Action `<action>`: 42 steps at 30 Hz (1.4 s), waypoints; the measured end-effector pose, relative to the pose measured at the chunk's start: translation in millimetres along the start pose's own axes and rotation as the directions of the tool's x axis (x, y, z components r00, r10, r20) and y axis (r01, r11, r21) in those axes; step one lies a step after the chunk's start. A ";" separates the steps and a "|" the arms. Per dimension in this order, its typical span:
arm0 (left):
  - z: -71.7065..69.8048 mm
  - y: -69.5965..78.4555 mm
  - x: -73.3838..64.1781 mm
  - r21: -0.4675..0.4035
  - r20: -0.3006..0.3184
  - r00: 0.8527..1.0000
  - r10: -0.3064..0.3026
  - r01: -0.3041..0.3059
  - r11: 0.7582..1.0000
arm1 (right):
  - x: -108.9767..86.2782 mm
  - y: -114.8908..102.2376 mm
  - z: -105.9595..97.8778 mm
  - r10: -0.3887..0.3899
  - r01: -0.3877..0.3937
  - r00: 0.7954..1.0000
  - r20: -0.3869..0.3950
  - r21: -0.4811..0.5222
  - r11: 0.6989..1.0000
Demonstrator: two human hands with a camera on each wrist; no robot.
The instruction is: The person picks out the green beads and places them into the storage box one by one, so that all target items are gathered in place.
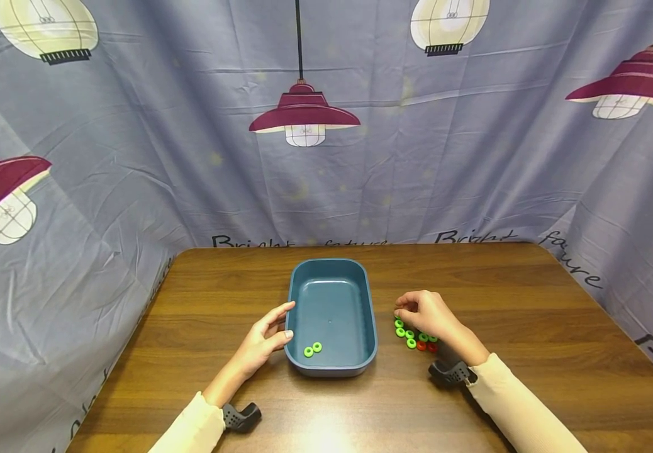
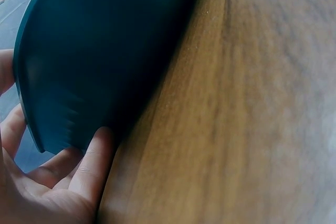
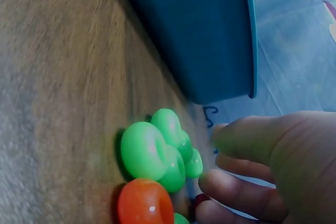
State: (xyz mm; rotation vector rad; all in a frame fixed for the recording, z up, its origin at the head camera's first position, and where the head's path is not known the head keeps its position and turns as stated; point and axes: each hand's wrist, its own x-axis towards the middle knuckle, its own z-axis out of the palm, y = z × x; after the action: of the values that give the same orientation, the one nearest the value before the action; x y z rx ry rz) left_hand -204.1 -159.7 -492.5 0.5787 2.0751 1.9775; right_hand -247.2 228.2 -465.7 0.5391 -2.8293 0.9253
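Observation:
A blue rectangular bin (image 1: 331, 314) with rounded corners stands on the table, and two small green rings (image 1: 312, 349) lie inside at its near left. At the bin's left side, my left hand (image 1: 258, 343) touches the rim and outer wall with spread, relaxed fingers (image 2: 93, 166). To the right of the bin, my right hand (image 1: 428, 313) hovers low over a cluster of green rings (image 1: 410, 335), loosely bent. In the right wrist view its thumb and fingertips are apart beside the green rings (image 3: 144, 150), with nothing visible between them. Red rings (image 1: 421, 346) lie at the cluster's near side.
The brown wooden table (image 1: 236, 277) extends on both sides of the bin. A grey-blue curtain (image 1: 202, 157) printed with lamps hangs behind the table's far edge and along its sides. Each wrist carries a black strap-on mount (image 1: 241, 417).

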 end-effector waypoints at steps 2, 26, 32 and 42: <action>0.2 0.3 0.2 -0.002 0.000 1.000 0.000 0.000 1.000 | -0.2 0.9 0.2 -0.003 0.003 1.000 0.001 -0.009 1.000; 0.3 -1.0 1.0 0.003 -0.012 1.000 -0.002 0.002 1.000 | -3.5 -2.8 10.4 -0.054 0.044 0.998 -0.038 -0.222 0.974; -0.1 -1.5 0.3 -0.010 -0.005 1.000 -0.001 0.001 1.000 | -4.0 -4.0 10.3 -0.051 0.042 0.998 -0.036 -0.215 0.976; -0.5 -3.2 1.3 -0.013 -0.005 1.000 0.009 -0.009 1.000 | -4.5 -4.3 10.2 -0.054 0.043 0.997 -0.047 -0.204 0.978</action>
State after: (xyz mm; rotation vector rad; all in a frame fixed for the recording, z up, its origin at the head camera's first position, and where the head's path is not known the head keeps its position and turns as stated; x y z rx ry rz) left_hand -205.8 -159.7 -495.4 0.5829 2.0645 1.9979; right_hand -241.5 220.3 -472.6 0.5467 -2.8053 0.6222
